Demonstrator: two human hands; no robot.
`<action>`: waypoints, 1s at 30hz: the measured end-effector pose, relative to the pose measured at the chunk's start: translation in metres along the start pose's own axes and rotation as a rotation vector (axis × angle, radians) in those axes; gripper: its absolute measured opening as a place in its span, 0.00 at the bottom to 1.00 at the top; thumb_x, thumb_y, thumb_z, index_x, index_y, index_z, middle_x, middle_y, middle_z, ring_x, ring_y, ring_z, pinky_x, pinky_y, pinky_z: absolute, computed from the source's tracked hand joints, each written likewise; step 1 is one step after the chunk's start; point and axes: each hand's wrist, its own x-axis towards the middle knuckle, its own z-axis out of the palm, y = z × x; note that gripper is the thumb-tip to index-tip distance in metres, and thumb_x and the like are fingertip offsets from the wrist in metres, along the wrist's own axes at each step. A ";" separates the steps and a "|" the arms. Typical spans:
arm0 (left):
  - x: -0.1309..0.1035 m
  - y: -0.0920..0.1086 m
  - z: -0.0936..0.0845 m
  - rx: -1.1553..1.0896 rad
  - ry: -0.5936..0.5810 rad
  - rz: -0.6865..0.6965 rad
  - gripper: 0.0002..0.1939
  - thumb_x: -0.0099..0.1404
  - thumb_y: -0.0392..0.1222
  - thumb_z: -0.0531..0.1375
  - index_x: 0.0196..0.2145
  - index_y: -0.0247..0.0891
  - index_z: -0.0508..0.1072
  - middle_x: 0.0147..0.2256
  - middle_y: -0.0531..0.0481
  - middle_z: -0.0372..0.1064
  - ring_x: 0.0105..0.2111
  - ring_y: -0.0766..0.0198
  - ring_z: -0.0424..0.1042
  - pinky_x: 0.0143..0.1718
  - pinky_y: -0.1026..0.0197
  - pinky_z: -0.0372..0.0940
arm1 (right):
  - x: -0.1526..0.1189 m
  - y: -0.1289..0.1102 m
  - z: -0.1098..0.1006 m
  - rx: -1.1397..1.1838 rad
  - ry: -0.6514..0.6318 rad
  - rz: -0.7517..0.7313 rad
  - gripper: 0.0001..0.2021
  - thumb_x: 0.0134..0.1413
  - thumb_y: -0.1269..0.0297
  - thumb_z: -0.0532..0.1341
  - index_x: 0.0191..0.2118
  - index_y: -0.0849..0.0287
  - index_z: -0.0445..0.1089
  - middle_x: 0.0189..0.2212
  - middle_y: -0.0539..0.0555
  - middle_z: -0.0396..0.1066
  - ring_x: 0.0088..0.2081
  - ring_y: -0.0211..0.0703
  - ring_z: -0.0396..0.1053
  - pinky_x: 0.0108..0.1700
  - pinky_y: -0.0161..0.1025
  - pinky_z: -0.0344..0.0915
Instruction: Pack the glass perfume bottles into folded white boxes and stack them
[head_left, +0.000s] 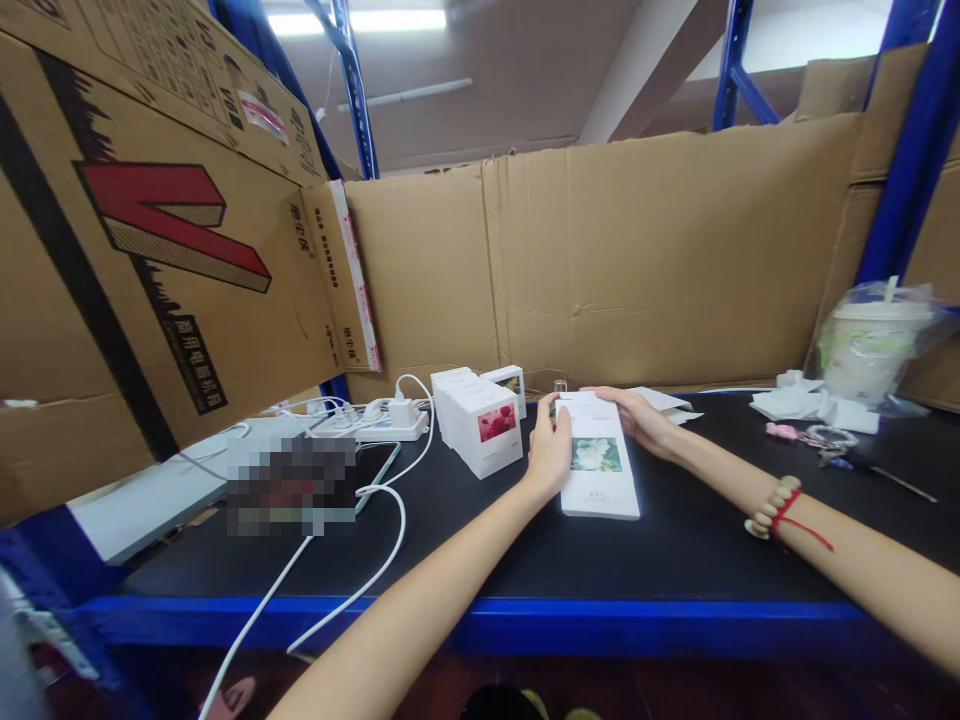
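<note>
Seemingly midway: left hand (551,448) and right hand (639,418), both part-closed, grip flower packet (600,490); white boxes (480,405) grouped on desk (690,555), finished or waiting unclear.

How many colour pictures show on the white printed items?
3: red picture on the row's front, white-flower picture on the held item, small dark picture behind the row. More may be hidden.

print (602,494) on white pack (598,457) too small to read, phone (381,462) partly pixelated, forearms (450,570) cut off
</note>
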 end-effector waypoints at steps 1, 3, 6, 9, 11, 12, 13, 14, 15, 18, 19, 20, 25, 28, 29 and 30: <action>0.001 0.000 0.000 -0.032 0.008 -0.013 0.14 0.62 0.44 0.48 0.46 0.45 0.62 0.29 0.53 0.67 0.33 0.63 0.68 0.41 0.58 0.62 | 0.000 0.000 0.000 0.013 -0.003 0.012 0.11 0.45 0.64 0.55 0.32 0.54 0.74 0.33 0.52 0.74 0.36 0.43 0.68 0.34 0.38 0.63; 0.001 0.002 0.000 -0.073 0.024 -0.042 0.13 0.62 0.43 0.48 0.46 0.45 0.61 0.28 0.53 0.66 0.34 0.63 0.68 0.41 0.59 0.62 | 0.000 -0.001 -0.002 0.040 0.000 0.030 0.13 0.46 0.64 0.53 0.36 0.53 0.73 0.37 0.52 0.74 0.36 0.44 0.68 0.32 0.38 0.63; 0.000 0.005 -0.001 -0.060 0.069 -0.078 0.11 0.63 0.42 0.47 0.44 0.44 0.60 0.26 0.54 0.65 0.33 0.63 0.68 0.41 0.58 0.61 | 0.001 -0.002 -0.006 0.054 0.012 0.019 0.15 0.46 0.65 0.52 0.39 0.53 0.72 0.40 0.52 0.73 0.35 0.43 0.68 0.28 0.37 0.62; 0.000 0.003 -0.001 -0.048 0.089 -0.055 0.09 0.63 0.42 0.47 0.41 0.44 0.61 0.28 0.54 0.66 0.34 0.63 0.68 0.41 0.59 0.61 | 0.002 -0.001 -0.008 0.020 -0.004 -0.021 0.13 0.47 0.63 0.53 0.38 0.52 0.72 0.41 0.52 0.72 0.35 0.43 0.68 0.28 0.36 0.62; 0.001 0.001 -0.001 -0.067 0.080 -0.026 0.11 0.62 0.44 0.48 0.42 0.45 0.61 0.32 0.53 0.68 0.36 0.64 0.68 0.41 0.59 0.62 | 0.002 0.000 -0.009 -0.001 -0.017 -0.037 0.12 0.48 0.61 0.54 0.37 0.52 0.72 0.40 0.52 0.72 0.36 0.43 0.68 0.28 0.36 0.62; 0.001 0.000 0.000 -0.076 0.077 -0.014 0.11 0.62 0.45 0.48 0.43 0.45 0.61 0.34 0.53 0.69 0.36 0.63 0.68 0.42 0.59 0.62 | 0.002 0.000 -0.009 -0.008 -0.018 -0.038 0.12 0.48 0.61 0.54 0.36 0.52 0.72 0.39 0.52 0.73 0.36 0.44 0.68 0.28 0.36 0.62; 0.001 -0.001 0.000 -0.079 0.078 -0.004 0.12 0.62 0.45 0.48 0.44 0.45 0.62 0.36 0.52 0.69 0.37 0.63 0.68 0.42 0.59 0.61 | 0.003 0.001 -0.009 -0.012 -0.017 -0.038 0.11 0.48 0.60 0.55 0.36 0.52 0.72 0.39 0.52 0.73 0.37 0.44 0.68 0.28 0.36 0.62; 0.001 -0.001 0.000 -0.075 0.079 0.006 0.13 0.62 0.45 0.48 0.44 0.45 0.62 0.37 0.51 0.69 0.38 0.63 0.68 0.43 0.59 0.61 | 0.003 0.002 -0.009 -0.017 -0.017 -0.040 0.11 0.48 0.60 0.55 0.36 0.52 0.72 0.39 0.52 0.73 0.37 0.44 0.68 0.29 0.36 0.62; 0.001 -0.001 0.000 -0.066 0.078 0.016 0.13 0.62 0.44 0.48 0.45 0.45 0.62 0.39 0.51 0.69 0.40 0.62 0.67 0.44 0.58 0.61 | 0.004 0.002 -0.010 -0.022 -0.020 -0.045 0.11 0.48 0.59 0.55 0.35 0.52 0.72 0.39 0.52 0.73 0.38 0.44 0.67 0.29 0.37 0.62; -0.001 0.001 -0.002 -0.020 0.037 0.012 0.14 0.63 0.43 0.47 0.45 0.45 0.63 0.40 0.51 0.69 0.41 0.61 0.66 0.46 0.57 0.59 | 0.008 0.004 -0.013 -0.057 -0.046 -0.074 0.11 0.47 0.57 0.56 0.34 0.53 0.72 0.38 0.53 0.73 0.39 0.45 0.67 0.33 0.39 0.63; -0.002 0.002 -0.002 -0.006 0.021 -0.001 0.14 0.63 0.43 0.47 0.45 0.46 0.63 0.40 0.51 0.69 0.41 0.61 0.66 0.46 0.56 0.59 | 0.009 0.005 -0.014 -0.070 -0.057 -0.081 0.10 0.46 0.57 0.57 0.33 0.53 0.72 0.37 0.53 0.73 0.39 0.45 0.67 0.34 0.40 0.64; -0.002 0.002 -0.002 0.005 0.010 -0.013 0.14 0.63 0.43 0.47 0.45 0.46 0.63 0.39 0.52 0.69 0.41 0.61 0.67 0.45 0.56 0.59 | 0.010 0.005 -0.015 -0.081 -0.068 -0.084 0.10 0.46 0.57 0.58 0.33 0.54 0.72 0.36 0.53 0.73 0.40 0.45 0.67 0.35 0.40 0.64; -0.001 0.000 -0.001 -0.010 0.030 -0.016 0.12 0.63 0.42 0.47 0.43 0.45 0.63 0.41 0.52 0.68 0.43 0.62 0.65 0.47 0.57 0.58 | 0.010 0.005 -0.017 -0.086 -0.113 -0.051 0.11 0.48 0.57 0.57 0.34 0.55 0.72 0.36 0.54 0.73 0.40 0.45 0.67 0.40 0.43 0.63; -0.001 -0.002 0.000 -0.037 0.021 -0.023 0.11 0.63 0.42 0.46 0.42 0.45 0.62 0.41 0.51 0.68 0.44 0.62 0.65 0.47 0.57 0.58 | 0.008 0.003 -0.018 -0.065 -0.135 -0.013 0.13 0.51 0.56 0.54 0.34 0.56 0.72 0.36 0.55 0.73 0.41 0.45 0.67 0.42 0.44 0.62; -0.001 -0.002 0.000 -0.043 0.018 -0.020 0.11 0.63 0.43 0.46 0.42 0.45 0.62 0.41 0.51 0.68 0.44 0.62 0.66 0.47 0.57 0.59 | 0.008 0.002 -0.019 -0.064 -0.147 -0.004 0.13 0.52 0.56 0.53 0.34 0.55 0.72 0.36 0.55 0.73 0.41 0.45 0.66 0.42 0.44 0.62; -0.001 -0.002 0.000 -0.048 0.021 -0.017 0.11 0.63 0.43 0.46 0.42 0.45 0.62 0.40 0.52 0.69 0.43 0.62 0.66 0.46 0.57 0.59 | 0.008 0.002 -0.020 -0.065 -0.160 0.002 0.13 0.52 0.57 0.53 0.34 0.55 0.72 0.37 0.55 0.73 0.42 0.45 0.66 0.43 0.44 0.62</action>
